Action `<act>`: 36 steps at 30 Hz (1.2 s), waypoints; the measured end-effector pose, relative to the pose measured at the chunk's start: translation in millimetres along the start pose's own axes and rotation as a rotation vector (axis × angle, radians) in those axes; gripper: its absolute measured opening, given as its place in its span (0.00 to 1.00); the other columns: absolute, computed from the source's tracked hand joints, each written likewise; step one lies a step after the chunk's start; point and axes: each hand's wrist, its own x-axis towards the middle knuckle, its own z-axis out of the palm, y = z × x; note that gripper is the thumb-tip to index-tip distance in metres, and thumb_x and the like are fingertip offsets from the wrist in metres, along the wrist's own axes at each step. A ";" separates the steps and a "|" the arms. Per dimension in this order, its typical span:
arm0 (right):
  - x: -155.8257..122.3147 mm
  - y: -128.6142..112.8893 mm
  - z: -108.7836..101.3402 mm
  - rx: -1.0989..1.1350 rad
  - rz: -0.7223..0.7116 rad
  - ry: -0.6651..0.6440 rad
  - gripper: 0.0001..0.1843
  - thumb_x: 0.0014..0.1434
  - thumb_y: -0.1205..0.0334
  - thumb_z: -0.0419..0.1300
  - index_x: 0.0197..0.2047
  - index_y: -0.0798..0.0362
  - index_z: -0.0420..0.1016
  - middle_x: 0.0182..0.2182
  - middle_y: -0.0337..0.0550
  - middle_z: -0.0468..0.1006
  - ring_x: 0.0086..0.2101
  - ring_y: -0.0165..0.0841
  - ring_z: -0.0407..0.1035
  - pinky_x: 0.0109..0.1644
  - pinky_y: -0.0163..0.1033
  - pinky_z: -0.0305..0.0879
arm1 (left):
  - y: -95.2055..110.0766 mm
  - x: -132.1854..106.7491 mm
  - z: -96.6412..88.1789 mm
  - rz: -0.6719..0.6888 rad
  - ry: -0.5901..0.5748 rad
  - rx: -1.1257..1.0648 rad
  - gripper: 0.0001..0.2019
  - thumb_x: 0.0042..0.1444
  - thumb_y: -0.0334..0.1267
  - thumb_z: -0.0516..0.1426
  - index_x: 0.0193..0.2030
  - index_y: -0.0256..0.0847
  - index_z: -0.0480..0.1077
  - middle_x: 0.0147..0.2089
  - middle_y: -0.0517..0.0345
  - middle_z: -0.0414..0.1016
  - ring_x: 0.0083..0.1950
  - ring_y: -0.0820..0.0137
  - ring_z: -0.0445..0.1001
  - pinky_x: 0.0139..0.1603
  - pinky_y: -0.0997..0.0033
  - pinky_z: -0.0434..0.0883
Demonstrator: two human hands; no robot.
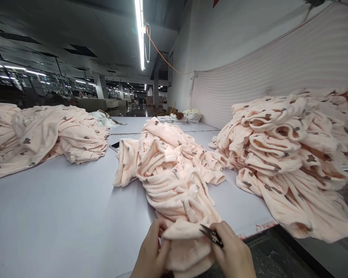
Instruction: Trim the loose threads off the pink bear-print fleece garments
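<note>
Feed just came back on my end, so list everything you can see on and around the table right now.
Garment in hand: one, peach fleece with small brown motifs, crumpled mid-table, near end pinched at the table's front edge.
Left pile: one heap, same peach fleece, far left of table.
Right pile: one tall heap, same fleece, right side.
Thread snips: one, dark, on the near end of the garment.
Phone: one, dark, flat behind the middle garment.
Folded white stacks: several, far end of table.
Table: one, white.
Striped sheet: one, pale, hung on right wall.
Left hand: gripping the garment's edge.
Right hand: holding the snips against the garment.
</note>
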 end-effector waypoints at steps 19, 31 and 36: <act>8.0 -59.3 -5.4 0.229 -0.100 -0.236 0.11 0.60 0.63 0.55 0.45 0.45 0.73 0.37 0.40 0.78 0.33 0.35 0.76 0.34 0.33 0.69 | -12.2 -12.1 14.7 0.005 0.128 -0.268 0.05 0.55 0.39 0.53 0.38 0.45 0.61 0.32 0.63 0.65 0.33 0.70 0.66 0.32 0.75 0.64; 7.3 -53.3 -4.8 0.506 -0.001 -0.180 0.11 0.60 0.59 0.58 0.46 0.46 0.73 0.38 0.41 0.78 0.38 0.35 0.75 0.41 0.32 0.69 | 13.6 3.6 10.8 -0.076 -0.012 -0.573 0.06 0.53 0.31 0.57 0.31 0.42 0.62 0.29 0.67 0.62 0.33 0.75 0.62 0.34 0.79 0.62; -7.1 -46.3 -7.1 0.597 0.046 -0.182 0.08 0.60 0.57 0.56 0.41 0.50 0.70 0.32 0.40 0.78 0.32 0.32 0.74 0.35 0.30 0.68 | 35.2 49.3 21.8 -0.164 -0.168 -0.841 0.08 0.53 0.35 0.60 0.34 0.42 0.62 0.35 0.64 0.68 0.39 0.73 0.70 0.44 0.72 0.67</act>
